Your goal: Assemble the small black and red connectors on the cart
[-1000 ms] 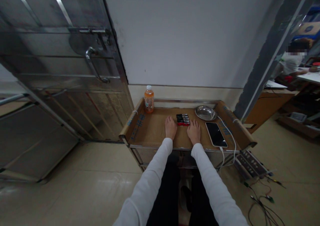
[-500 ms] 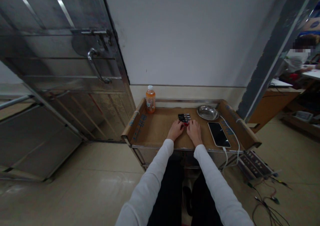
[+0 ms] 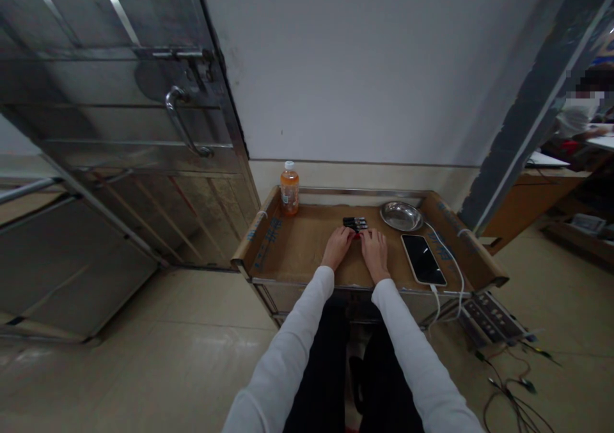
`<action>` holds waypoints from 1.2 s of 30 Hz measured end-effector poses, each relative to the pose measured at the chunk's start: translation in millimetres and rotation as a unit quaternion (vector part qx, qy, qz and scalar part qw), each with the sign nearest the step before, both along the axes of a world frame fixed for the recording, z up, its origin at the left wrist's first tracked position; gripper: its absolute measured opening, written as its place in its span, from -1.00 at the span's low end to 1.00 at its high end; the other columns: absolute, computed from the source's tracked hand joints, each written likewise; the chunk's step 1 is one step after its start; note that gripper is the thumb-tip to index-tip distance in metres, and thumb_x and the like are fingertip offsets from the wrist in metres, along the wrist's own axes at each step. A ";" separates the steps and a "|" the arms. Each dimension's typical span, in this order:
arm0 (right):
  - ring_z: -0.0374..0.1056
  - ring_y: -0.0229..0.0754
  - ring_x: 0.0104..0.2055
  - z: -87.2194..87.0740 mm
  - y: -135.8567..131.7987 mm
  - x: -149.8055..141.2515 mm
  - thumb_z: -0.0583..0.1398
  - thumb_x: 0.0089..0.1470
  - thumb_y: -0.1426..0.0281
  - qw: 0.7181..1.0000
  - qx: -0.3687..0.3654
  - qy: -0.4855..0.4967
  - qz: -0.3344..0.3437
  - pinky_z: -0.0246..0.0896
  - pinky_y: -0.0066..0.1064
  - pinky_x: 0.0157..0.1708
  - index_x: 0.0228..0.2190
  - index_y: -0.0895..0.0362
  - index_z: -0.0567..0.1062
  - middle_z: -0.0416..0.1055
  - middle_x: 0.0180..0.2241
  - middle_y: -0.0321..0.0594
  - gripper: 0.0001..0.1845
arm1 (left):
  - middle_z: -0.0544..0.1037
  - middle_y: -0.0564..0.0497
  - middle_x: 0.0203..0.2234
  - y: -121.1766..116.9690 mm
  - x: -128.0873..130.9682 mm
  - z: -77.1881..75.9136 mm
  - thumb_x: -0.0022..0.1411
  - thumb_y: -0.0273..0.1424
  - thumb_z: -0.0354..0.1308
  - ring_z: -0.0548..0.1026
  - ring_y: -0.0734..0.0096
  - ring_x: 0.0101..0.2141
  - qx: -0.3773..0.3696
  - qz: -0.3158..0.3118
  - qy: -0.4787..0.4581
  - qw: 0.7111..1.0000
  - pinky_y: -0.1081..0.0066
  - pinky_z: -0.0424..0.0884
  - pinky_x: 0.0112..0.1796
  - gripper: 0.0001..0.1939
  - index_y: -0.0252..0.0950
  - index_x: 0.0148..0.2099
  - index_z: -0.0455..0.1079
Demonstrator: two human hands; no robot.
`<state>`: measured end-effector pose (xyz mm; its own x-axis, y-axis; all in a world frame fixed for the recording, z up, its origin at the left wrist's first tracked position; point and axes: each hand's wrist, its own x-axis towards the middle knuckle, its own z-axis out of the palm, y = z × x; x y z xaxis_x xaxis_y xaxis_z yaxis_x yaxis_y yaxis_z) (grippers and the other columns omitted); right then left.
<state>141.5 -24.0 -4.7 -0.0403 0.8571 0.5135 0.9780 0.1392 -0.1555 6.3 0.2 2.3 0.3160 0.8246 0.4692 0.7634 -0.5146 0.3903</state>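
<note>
A tight row of marker pens, several black-and-white ones, lies crosswise near the middle of the cardboard-lined cart top. The red marker pen forms the row's near side and is mostly covered by my fingers. My left hand has its fingers curled at the left end of this red pen. At the right end, the fingers of my right hand are bent and close together on it. Both palms face down, wrists over the cart's front edge. The exact finger contact is partly hidden.
An orange drink bottle stands at the back left of the cart. Toward the right are a round steel dish and a phone with a white cable. Cables lie on the floor. A person sits far right.
Both hands have come inward from beside the row to its near side, and their fingers have bent onto the red marker pen. The view has shifted slightly.
</note>
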 end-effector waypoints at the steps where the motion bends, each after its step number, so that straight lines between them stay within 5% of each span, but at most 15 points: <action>1: 0.19 -0.03 -0.11 0.3 0.0 -0.1 -0.11 0.23 0.47 1.000 0.002 0.005 0.006 0.00 -0.24 -0.08 -0.12 0.17 0.41 0.35 -0.16 0.01 -0.65 | 0.46 -0.04 -0.21 -0.3 -0.2 -0.4 0.35 -0.41 -0.10 0.40 0.34 -0.13 -0.004 -0.009 -0.003 1.000 0.32 0.32 -0.05 -0.82 -0.26 -0.15 0.33; 11: 0.29 -0.09 -0.18 -3.2 1.5 3.6 -0.11 0.28 0.37 0.986 0.088 0.119 0.070 0.07 -0.28 -0.15 -0.24 0.18 0.44 0.45 -0.25 -0.05 -0.65 | 0.50 -0.03 -0.20 -0.8 -1.5 -5.6 0.32 -0.43 -0.03 0.47 0.38 -0.14 -0.015 -0.052 -0.106 0.993 0.34 0.38 -0.07 -0.84 -0.24 -0.09 0.32; 20: 0.33 -0.12 -0.11 -2.4 3.3 3.1 -0.11 0.26 0.37 0.964 0.054 0.191 0.178 0.19 -0.28 -0.09 -0.15 0.11 0.46 0.45 -0.17 -0.10 -0.63 | 0.52 0.00 -0.19 -3.2 -2.9 -4.7 0.32 -0.44 -0.02 0.49 0.41 -0.14 -0.057 -0.067 -0.154 0.984 0.33 0.38 -0.04 -0.69 -0.21 0.09 0.16; 36: 0.26 -0.07 -0.23 -4.6 0.4 10.5 -0.08 0.27 0.36 0.987 0.026 0.127 -0.092 -0.02 -0.30 -0.21 -0.16 0.12 0.51 0.48 -0.29 -0.05 -0.61 | 0.43 -0.06 -0.22 2.4 -3.6 -9.7 0.24 -0.29 0.12 0.36 0.26 -0.12 0.000 -0.009 0.027 1.000 0.26 0.31 -0.09 -0.83 -0.26 -0.18 0.43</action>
